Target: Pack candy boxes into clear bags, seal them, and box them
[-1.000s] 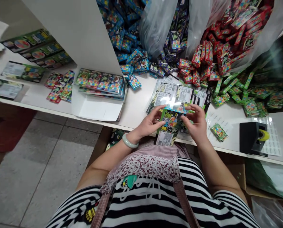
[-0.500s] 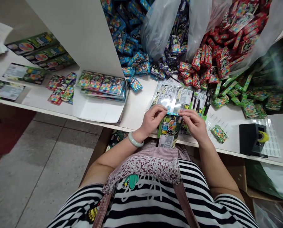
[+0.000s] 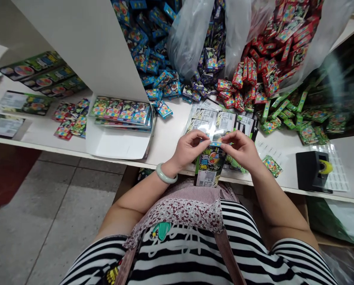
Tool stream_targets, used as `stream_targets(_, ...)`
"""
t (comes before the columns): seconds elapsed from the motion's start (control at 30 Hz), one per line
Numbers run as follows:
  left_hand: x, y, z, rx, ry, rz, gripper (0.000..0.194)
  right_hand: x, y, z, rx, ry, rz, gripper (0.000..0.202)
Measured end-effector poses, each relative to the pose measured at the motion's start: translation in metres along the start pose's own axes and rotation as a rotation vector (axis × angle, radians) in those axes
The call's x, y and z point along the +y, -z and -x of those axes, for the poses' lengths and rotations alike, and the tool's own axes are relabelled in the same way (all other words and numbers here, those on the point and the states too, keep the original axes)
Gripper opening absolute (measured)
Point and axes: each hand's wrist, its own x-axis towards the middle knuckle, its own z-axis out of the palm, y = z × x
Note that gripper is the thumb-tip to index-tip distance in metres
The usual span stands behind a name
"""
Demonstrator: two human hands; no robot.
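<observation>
Between my two hands a narrow blue-edged strip [image 3: 215, 143] spans the top of a black and green printed package [image 3: 209, 166], which hangs over the table's front edge. My left hand [image 3: 191, 147], below which a pale green bangle circles the wrist, pinches the strip's left end. At its right end, my right hand [image 3: 238, 147] pinches with thumb and index finger. Beneath and behind both hands lie overlapping clear-wrapped printed cards [image 3: 203, 115]. A small green packet [image 3: 272, 166] rests to the right of my right hand.
Piles of blue [image 3: 165, 85], purple [image 3: 211, 59], red [image 3: 270, 81] and green packets [image 3: 310, 132] line the back, with plastic bags between some. A black tape dispenser [image 3: 309, 170] stands at right. At left, a white tray [image 3: 114, 148] holds stacked packs beside a white panel [image 3: 90, 43].
The whole view has shifted slightly. My right hand's fingers have drawn in toward the strip and now pinch it closer to my left hand.
</observation>
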Motion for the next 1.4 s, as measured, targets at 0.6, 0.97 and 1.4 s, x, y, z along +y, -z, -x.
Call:
stream_targets(0.6, -0.013, 0.017, 0.009, -0.204, -0.043, -0.023, 0.013, 0.009, -0.002, 0.015, -0.044, 0.240, 0.164, 0.007)
stream_targets(0.97, -0.016, 0.014, 0.010, -0.130, -0.047, -0.101, 0.008, 0.032, 0.000, 0.028, 0.202, 0.218, 0.186, 0.018)
stream_targets(1.4, -0.032, 0.008, -0.001, -0.074, -0.091, -0.164, 0.010, 0.139, 0.184, 0.075, 0.492, -0.584, 0.677, 0.021)
